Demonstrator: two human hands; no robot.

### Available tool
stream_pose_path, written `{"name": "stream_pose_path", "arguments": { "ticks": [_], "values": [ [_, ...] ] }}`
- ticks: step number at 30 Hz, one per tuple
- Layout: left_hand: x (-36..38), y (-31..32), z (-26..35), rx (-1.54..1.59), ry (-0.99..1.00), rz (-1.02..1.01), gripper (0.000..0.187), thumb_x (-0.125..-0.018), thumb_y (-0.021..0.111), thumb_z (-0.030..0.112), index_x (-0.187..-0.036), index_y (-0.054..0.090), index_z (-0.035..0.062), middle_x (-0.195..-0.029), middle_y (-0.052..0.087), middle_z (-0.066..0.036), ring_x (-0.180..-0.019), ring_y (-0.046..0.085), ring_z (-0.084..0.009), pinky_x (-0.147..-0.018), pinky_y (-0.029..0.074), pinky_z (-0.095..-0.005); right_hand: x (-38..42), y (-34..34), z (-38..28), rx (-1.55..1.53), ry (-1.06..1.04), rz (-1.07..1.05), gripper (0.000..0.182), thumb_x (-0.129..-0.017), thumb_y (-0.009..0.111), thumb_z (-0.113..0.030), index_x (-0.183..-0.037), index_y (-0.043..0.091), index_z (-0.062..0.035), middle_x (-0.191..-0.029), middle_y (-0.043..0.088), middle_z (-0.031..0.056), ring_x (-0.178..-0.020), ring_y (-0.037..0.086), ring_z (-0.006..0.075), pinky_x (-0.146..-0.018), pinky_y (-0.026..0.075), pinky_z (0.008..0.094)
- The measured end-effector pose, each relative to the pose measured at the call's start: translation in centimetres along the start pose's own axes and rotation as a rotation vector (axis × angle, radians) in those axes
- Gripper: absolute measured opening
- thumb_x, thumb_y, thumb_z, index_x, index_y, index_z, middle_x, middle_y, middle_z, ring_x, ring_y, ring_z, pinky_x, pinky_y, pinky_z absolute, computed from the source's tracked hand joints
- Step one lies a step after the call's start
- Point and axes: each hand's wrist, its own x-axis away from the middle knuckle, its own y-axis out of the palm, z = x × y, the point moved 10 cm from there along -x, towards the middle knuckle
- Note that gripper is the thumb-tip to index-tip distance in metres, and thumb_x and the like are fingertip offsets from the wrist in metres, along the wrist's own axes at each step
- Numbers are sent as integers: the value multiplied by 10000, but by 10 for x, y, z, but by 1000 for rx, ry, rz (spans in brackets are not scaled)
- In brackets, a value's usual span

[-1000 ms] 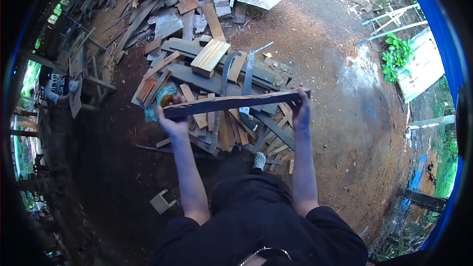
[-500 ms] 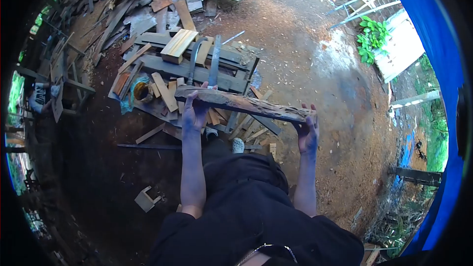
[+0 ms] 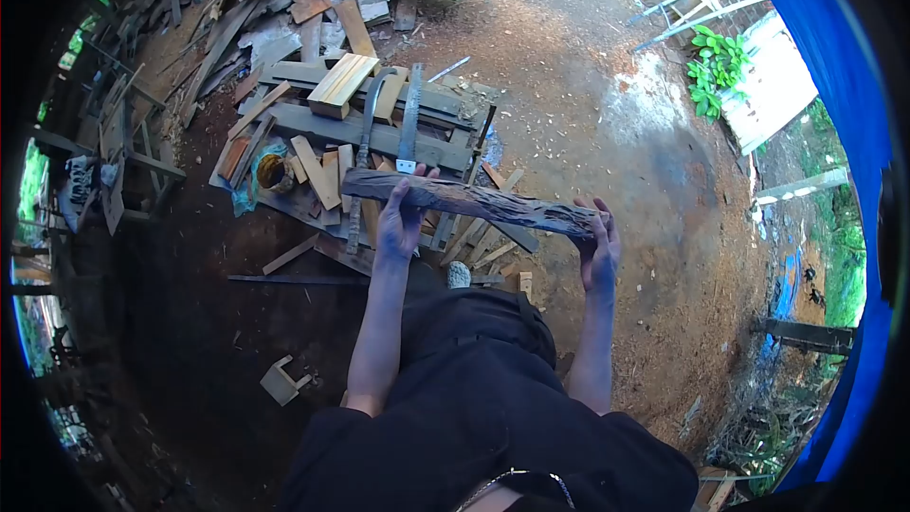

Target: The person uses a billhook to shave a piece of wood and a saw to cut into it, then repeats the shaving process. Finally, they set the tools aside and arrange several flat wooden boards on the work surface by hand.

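Observation:
A rough, weathered piece of wood [image 3: 474, 200] with deep grooves is held up crosswise in front of my body. My left hand [image 3: 400, 220] grips it a little in from its left end, thumb on the near face. Around the right end close the fingers of my right hand [image 3: 600, 245]. Behind the wood, a low workbench [image 3: 322, 125] bears a long straight metal blade [image 3: 411, 118], a curved dark strip [image 3: 368, 133] and a pale wood block [image 3: 342, 85].
Offcuts [image 3: 317, 173] and an amber-coloured container [image 3: 275, 173] lie at the bench's left. Scrap boards [image 3: 308, 5] are heaped at the back left. A small wooden piece [image 3: 282, 381] lies on the dirt floor. Another person [image 3: 78, 192] is at far left. A blue tarp [image 3: 844, 85] hangs at right.
My left hand has shifted right along the wood, away from its left end. The piece has turned, showing more of its grooved face. My right hand stays near the right end.

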Motion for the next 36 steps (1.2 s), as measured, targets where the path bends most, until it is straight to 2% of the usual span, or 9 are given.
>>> {"name": "stream_pose_path", "arguments": {
  "ticks": [8,15,18,20,23,24,29,32,36],
  "values": [
    [39,-114,-21,-49,-64,407,337,-993,584,271,-1233,553,36,-1200,636,-155,-1132,615,-291,-982,501,-456,-23,-50,46,976,13,255,443,-1072,379,-328,-1140,612,43,-851,670,124,-733,694,231,-715,608,376],
    [97,-174,5,-171,10,683,367,-996,561,328,-1199,574,22,-1135,644,-136,-1084,621,-276,-942,515,-499,-24,-49,112,1256,300,120,461,-1041,403,-373,-1149,648,2,-1057,681,213,-946,642,387,-896,485,428],
    [106,-185,27,-288,29,786,364,-995,582,304,-1180,542,-7,-1104,633,-157,-975,669,-280,-817,567,-486,-10,34,88,1713,-413,111,456,-993,512,-405,-1206,640,-22,-1165,666,177,-1129,610,341,-1069,385,476],
    [92,-178,40,-321,4,816,372,-991,589,296,-1190,525,-11,-1102,632,-159,-969,674,-282,-796,573,-483,11,123,107,1751,-527,-486,523,-899,647,-419,-1252,619,-34,-1242,645,147,-1240,559,305,-1169,225,555],
    [45,-182,57,-495,-66,832,440,-979,614,279,-1249,435,-19,-1090,622,-153,-936,684,-264,-728,592,-458,15,133,163,1916,-350,-695,600,-815,725,-437,-1247,613,-36,-1213,663,117,-1204,581,290,-1180,150,594],
    [23,-168,63,-566,-69,755,449,-974,619,343,-1220,469,-1,-1072,627,-134,-966,672,-259,-756,578,-467,6,130,180,1974,-249,-733,572,-783,744,-434,-1207,637,-64,-1082,695,121,-1057,652,283,-1107,343,529],
    [-61,-162,68,-438,-79,456,577,-950,596,559,-1261,497,83,-1154,598,-120,-1126,598,-270,-879,529,-474,-33,113,228,1734,11,-547,393,-833,757,-369,-1002,664,-27,-731,690,97,-680,694,281,-622,535,415],
    [-63,-188,107,-2040,47,730,601,-914,660,453,-1342,456,83,-1228,535,-180,-1098,585,-393,-969,456,-477,-39,86,266,1284,484,-317,368,-902,701,-388,-984,660,-31,-687,668,119,-650,697,241,-641,555,387],
    [-57,-246,102,-2159,-114,689,579,-882,690,319,-1351,438,90,-1195,532,-180,-1111,577,-395,-931,474,-473,-45,73,291,959,642,4,401,-942,678,-373,-955,635,25,-677,672,107,-557,671,173,-517,532,312]
  ]
}}
